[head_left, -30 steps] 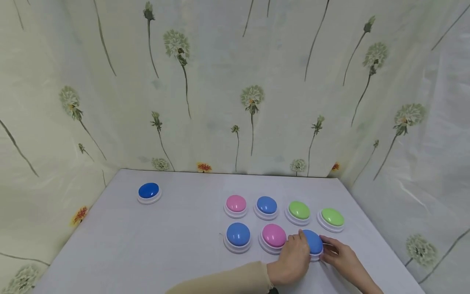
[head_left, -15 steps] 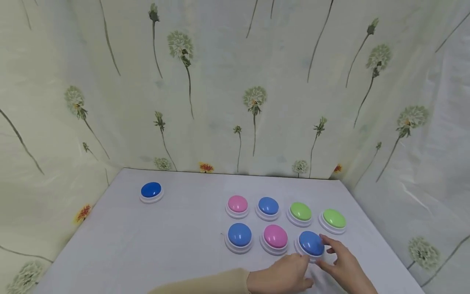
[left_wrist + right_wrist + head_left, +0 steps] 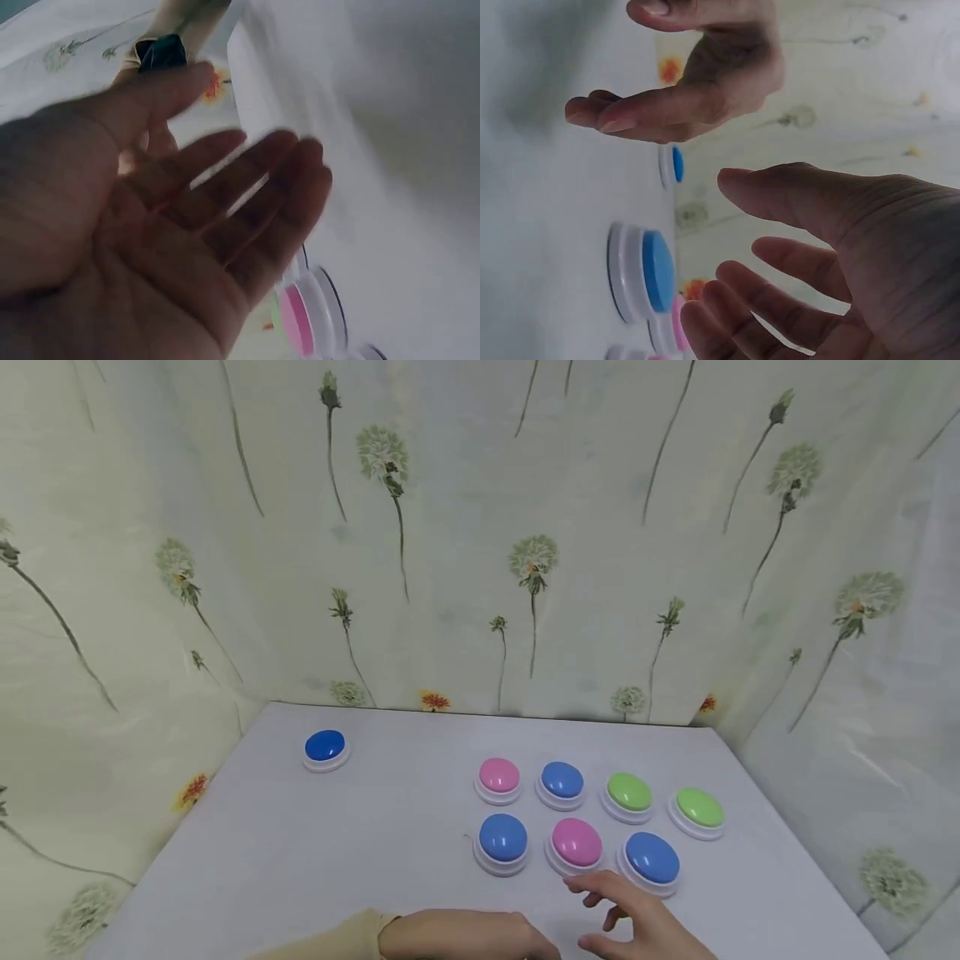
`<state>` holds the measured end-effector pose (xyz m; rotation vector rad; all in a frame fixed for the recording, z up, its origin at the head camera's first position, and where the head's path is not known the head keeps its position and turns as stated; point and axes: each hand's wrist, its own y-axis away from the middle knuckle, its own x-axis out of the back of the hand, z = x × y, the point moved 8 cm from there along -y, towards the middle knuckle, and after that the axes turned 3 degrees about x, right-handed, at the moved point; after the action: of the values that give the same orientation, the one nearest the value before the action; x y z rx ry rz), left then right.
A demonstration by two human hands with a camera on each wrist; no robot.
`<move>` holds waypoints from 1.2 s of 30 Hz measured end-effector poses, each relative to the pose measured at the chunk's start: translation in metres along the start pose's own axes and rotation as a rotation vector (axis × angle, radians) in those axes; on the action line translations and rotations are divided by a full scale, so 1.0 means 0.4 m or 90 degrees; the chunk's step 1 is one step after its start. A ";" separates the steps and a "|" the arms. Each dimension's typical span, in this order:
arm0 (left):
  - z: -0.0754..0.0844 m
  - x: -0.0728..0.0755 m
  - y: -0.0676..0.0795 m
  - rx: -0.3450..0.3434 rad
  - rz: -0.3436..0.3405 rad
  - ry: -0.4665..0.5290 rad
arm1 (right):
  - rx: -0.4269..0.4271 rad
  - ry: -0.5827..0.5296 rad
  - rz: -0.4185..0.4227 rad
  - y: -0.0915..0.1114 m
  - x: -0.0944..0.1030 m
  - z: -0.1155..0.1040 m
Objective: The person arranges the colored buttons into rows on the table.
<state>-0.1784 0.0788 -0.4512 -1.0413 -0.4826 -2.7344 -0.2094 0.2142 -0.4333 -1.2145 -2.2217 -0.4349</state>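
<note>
Low in the head view, my left hand (image 3: pixel 468 935) hovers over the front of the table, holding nothing. Its fingers look relaxed and slightly bent in the left wrist view. To its right, my right hand (image 3: pixel 626 914) is held with thumb and fingers spread apart, also with nothing in it. The right fingertips lie just in front of a pink button (image 3: pixel 577 842); whether they touch its white base I cannot tell. Beside that hand sits a blue button (image 3: pixel 653 857) on a white base. Another blue button (image 3: pixel 503 837) ends the front row at left.
Behind stands a second row: a pink button (image 3: pixel 499 775), a blue button (image 3: pixel 562 780), a green button (image 3: pixel 629 792) and another green button (image 3: pixel 700 807). A darker blue button (image 3: pixel 325 746) sits alone at far left. Floral cloth (image 3: pixel 450 527) walls the white table (image 3: pixel 360 827).
Both hands have come away from the front-right blue button and moved left and toward the table's front. The button stays at the end of the front row. The view has shifted slightly.
</note>
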 end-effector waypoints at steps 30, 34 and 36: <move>-0.406 0.235 0.549 0.356 0.319 0.107 | 0.043 -0.133 -0.009 -0.362 -0.379 -0.112; -0.502 0.296 0.624 0.485 0.470 0.053 | 0.049 -0.147 0.048 -0.433 -0.393 -0.140; -0.554 0.316 0.649 0.541 0.531 0.044 | 0.045 -0.147 0.075 -0.472 -0.403 -0.149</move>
<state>-0.3366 -0.2490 -0.4607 -0.6738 -0.8457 -1.5706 -0.2806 -0.0250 -0.4881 -1.4084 -2.3179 -0.1750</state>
